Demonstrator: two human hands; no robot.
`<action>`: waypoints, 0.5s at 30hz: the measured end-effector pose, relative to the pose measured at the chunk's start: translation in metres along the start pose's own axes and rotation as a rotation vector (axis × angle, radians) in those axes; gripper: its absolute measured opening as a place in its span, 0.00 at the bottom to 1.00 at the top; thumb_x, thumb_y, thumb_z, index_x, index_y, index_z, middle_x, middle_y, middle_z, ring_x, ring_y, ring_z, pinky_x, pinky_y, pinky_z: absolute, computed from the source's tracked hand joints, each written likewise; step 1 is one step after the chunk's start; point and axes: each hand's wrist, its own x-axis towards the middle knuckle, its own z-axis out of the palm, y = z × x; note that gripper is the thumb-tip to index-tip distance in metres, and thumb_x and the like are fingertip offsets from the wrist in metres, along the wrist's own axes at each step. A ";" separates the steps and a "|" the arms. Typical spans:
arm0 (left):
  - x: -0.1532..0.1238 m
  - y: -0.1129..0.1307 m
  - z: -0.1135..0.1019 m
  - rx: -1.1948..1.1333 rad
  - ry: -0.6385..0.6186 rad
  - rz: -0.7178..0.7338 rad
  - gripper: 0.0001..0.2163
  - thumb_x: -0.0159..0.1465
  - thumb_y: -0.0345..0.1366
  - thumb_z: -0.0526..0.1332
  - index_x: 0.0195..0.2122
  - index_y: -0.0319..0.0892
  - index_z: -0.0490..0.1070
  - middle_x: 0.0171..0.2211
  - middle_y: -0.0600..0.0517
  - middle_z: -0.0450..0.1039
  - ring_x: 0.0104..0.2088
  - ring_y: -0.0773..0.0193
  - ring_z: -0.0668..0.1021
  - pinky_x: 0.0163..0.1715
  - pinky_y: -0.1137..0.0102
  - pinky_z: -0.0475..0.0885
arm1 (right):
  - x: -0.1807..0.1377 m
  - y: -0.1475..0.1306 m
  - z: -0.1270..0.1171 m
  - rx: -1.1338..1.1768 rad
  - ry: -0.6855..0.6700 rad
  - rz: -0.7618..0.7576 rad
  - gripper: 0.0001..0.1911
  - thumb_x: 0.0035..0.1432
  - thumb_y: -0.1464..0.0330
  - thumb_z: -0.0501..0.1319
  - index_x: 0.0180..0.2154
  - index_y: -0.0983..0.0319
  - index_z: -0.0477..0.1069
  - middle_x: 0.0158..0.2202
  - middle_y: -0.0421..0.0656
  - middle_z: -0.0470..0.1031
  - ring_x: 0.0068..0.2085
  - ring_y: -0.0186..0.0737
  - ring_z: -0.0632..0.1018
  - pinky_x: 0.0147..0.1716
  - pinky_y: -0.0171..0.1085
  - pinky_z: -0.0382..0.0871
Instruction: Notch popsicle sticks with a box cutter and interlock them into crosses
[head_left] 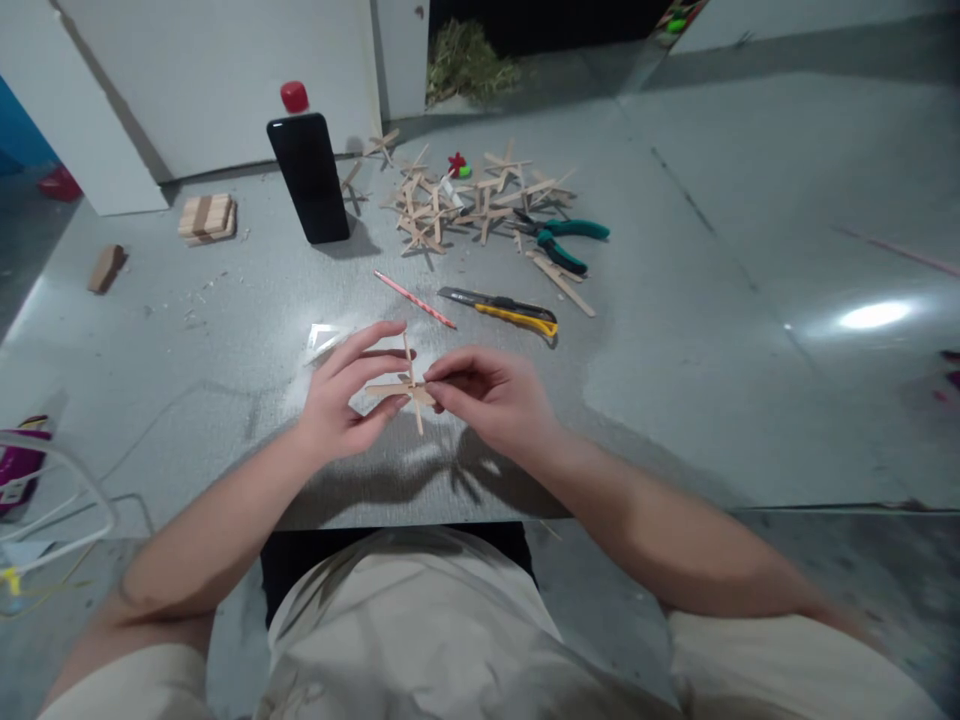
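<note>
Between my two hands, above the table's near edge, is a star-shaped piece of crossed wooden craft sticks (pixel 390 391). My left hand (pixel 349 392) grips it from the left, thumb below and fingers along an upper stick. My right hand (pixel 491 395) pinches its right side near the crossing between thumb and forefinger; the exact spot is partly hidden by the fingertips. Just beyond my hands lie a red-and-white pencil (pixel 415 298) and a yellow-and-black utility knife (pixel 499 310).
A pile of similar crossed-stick pieces (pixel 435 205) lies farther back, with green-handled pliers (pixel 559 240) at its right. A black phone (pixel 309 180) stands upright before a red-capped bottle (pixel 295 97). Bundled sticks (pixel 208 218) lie left. White cables (pixel 67 470) cross the left edge.
</note>
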 end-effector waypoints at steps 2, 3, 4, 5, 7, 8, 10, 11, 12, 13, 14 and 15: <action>0.000 0.000 0.001 -0.012 -0.003 -0.004 0.17 0.68 0.32 0.69 0.58 0.46 0.74 0.66 0.39 0.72 0.55 0.53 0.84 0.56 0.55 0.83 | 0.000 -0.001 0.000 -0.009 0.002 0.001 0.11 0.60 0.59 0.74 0.36 0.57 0.79 0.31 0.38 0.80 0.29 0.34 0.79 0.33 0.38 0.79; -0.001 0.000 0.001 -0.017 -0.001 -0.009 0.17 0.68 0.32 0.69 0.58 0.45 0.74 0.66 0.39 0.73 0.54 0.53 0.85 0.56 0.55 0.83 | 0.000 -0.001 0.000 -0.015 0.004 0.002 0.10 0.59 0.59 0.74 0.36 0.57 0.79 0.31 0.38 0.80 0.29 0.34 0.79 0.33 0.38 0.79; -0.001 0.000 0.001 -0.021 0.002 -0.011 0.17 0.68 0.33 0.69 0.58 0.45 0.74 0.65 0.39 0.73 0.55 0.52 0.85 0.56 0.55 0.83 | 0.000 -0.001 0.000 -0.020 0.009 0.003 0.10 0.59 0.59 0.74 0.36 0.57 0.79 0.31 0.38 0.80 0.29 0.35 0.79 0.34 0.38 0.79; -0.001 0.000 0.002 -0.027 0.006 -0.012 0.18 0.68 0.33 0.69 0.59 0.46 0.74 0.65 0.39 0.73 0.55 0.52 0.85 0.56 0.54 0.83 | 0.000 -0.001 0.000 -0.025 0.011 0.008 0.10 0.59 0.59 0.74 0.36 0.57 0.79 0.31 0.38 0.80 0.29 0.35 0.79 0.34 0.38 0.79; -0.002 -0.001 0.002 -0.044 0.007 -0.015 0.19 0.68 0.33 0.69 0.60 0.47 0.74 0.66 0.40 0.73 0.56 0.52 0.84 0.56 0.54 0.83 | 0.000 -0.001 0.000 -0.025 0.016 0.015 0.11 0.59 0.59 0.75 0.36 0.57 0.79 0.30 0.38 0.80 0.29 0.35 0.80 0.33 0.38 0.79; -0.003 -0.001 0.003 -0.055 0.006 -0.014 0.20 0.68 0.33 0.69 0.61 0.47 0.74 0.66 0.40 0.73 0.56 0.52 0.84 0.56 0.53 0.83 | 0.000 0.000 0.000 -0.020 0.018 0.017 0.11 0.59 0.58 0.75 0.36 0.57 0.79 0.30 0.38 0.80 0.28 0.35 0.80 0.32 0.38 0.79; -0.004 -0.002 0.003 -0.084 -0.002 -0.010 0.21 0.67 0.32 0.70 0.61 0.46 0.74 0.67 0.39 0.72 0.57 0.51 0.84 0.56 0.54 0.83 | 0.000 0.001 0.000 -0.002 0.014 0.016 0.12 0.59 0.57 0.75 0.36 0.57 0.79 0.30 0.38 0.80 0.28 0.35 0.80 0.31 0.37 0.78; -0.004 -0.002 0.003 -0.095 -0.004 -0.007 0.21 0.67 0.32 0.70 0.61 0.45 0.74 0.67 0.38 0.72 0.57 0.51 0.84 0.56 0.54 0.83 | 0.000 0.001 -0.001 0.009 0.010 0.012 0.12 0.59 0.57 0.75 0.36 0.57 0.79 0.30 0.38 0.80 0.28 0.35 0.80 0.30 0.37 0.78; -0.004 -0.002 0.004 -0.099 -0.006 -0.003 0.21 0.67 0.32 0.70 0.61 0.44 0.74 0.67 0.37 0.72 0.57 0.50 0.83 0.55 0.55 0.84 | 0.000 0.001 -0.001 0.015 0.006 0.011 0.13 0.59 0.56 0.75 0.36 0.57 0.79 0.30 0.39 0.81 0.28 0.35 0.80 0.30 0.37 0.78; -0.004 -0.002 0.004 -0.098 -0.004 0.002 0.20 0.67 0.33 0.70 0.60 0.44 0.74 0.66 0.37 0.72 0.58 0.50 0.83 0.55 0.55 0.84 | 0.000 0.001 -0.001 0.016 0.001 0.015 0.13 0.59 0.56 0.75 0.36 0.57 0.79 0.31 0.39 0.81 0.29 0.35 0.80 0.31 0.37 0.78; -0.004 -0.001 0.004 -0.092 0.000 0.004 0.20 0.67 0.34 0.70 0.60 0.44 0.75 0.66 0.38 0.73 0.58 0.50 0.83 0.55 0.55 0.84 | 0.000 0.000 -0.001 0.015 -0.001 0.021 0.13 0.59 0.56 0.75 0.36 0.57 0.79 0.32 0.39 0.81 0.29 0.35 0.80 0.31 0.38 0.78; -0.004 -0.001 0.004 -0.084 0.006 0.008 0.20 0.68 0.36 0.70 0.60 0.45 0.75 0.66 0.38 0.73 0.58 0.49 0.83 0.55 0.55 0.84 | 0.000 0.000 -0.001 0.012 -0.001 0.025 0.14 0.59 0.55 0.75 0.36 0.57 0.79 0.32 0.39 0.81 0.29 0.35 0.80 0.32 0.38 0.78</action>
